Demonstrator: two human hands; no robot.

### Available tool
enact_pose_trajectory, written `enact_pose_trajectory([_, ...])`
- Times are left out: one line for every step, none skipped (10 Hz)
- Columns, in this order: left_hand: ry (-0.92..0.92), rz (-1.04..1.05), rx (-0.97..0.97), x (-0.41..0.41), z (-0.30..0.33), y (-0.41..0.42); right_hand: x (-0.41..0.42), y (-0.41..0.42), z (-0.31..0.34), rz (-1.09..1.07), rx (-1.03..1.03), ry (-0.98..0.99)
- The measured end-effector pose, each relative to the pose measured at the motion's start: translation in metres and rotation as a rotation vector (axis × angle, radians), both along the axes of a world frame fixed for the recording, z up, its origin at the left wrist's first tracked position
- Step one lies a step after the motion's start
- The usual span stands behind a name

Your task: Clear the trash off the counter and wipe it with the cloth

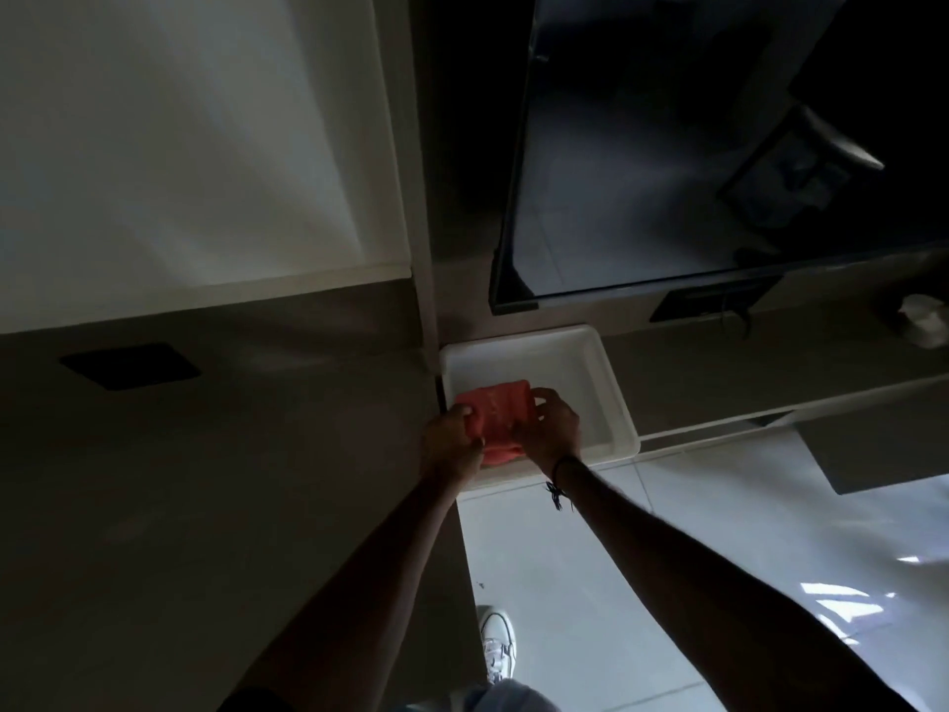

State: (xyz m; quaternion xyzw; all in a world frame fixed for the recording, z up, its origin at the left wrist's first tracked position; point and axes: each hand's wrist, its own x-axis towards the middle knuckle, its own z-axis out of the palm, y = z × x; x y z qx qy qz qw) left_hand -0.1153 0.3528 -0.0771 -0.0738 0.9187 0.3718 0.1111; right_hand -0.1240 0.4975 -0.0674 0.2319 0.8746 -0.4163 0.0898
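Note:
A red cloth (495, 411), folded into a wad, sits over the near left part of a white plastic tub (590, 362). Both hands grip it. My left hand (451, 438) pinches its left side and near corner. My right hand (549, 423) clasps its right side, fingers curled over the top edge. The tub rests at the edge of the grey counter (205, 454), which stretches out to the left. A crumpled white piece of trash (924, 326) lies at the far right edge of the view.
A dark rectangular panel (131, 365) is set into the counter at the left. A white cabinet (179, 146) hangs above it. A dark glossy surface (693, 172) fills the upper right. Shiny floor tiles (616, 583) and a white shoe (495, 642) show below.

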Motion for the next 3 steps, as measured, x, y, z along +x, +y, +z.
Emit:
enact_pose_trajectory([-0.023, -0.091, -0.093, -0.009, -0.004, 0.001, -0.016, 0.004, -0.008, 0.051, 0.014, -0.04])
enact_pose_trajectory([0.013, -0.113, -0.117, -0.008, -0.008, -0.008, -0.022, 0.009, -0.006, 0.069, 0.035, -0.058])
enact_pose_trajectory([0.09, -0.107, -0.16, -0.005, -0.006, -0.021, -0.015, 0.015, 0.0, 0.028, -0.033, 0.043])
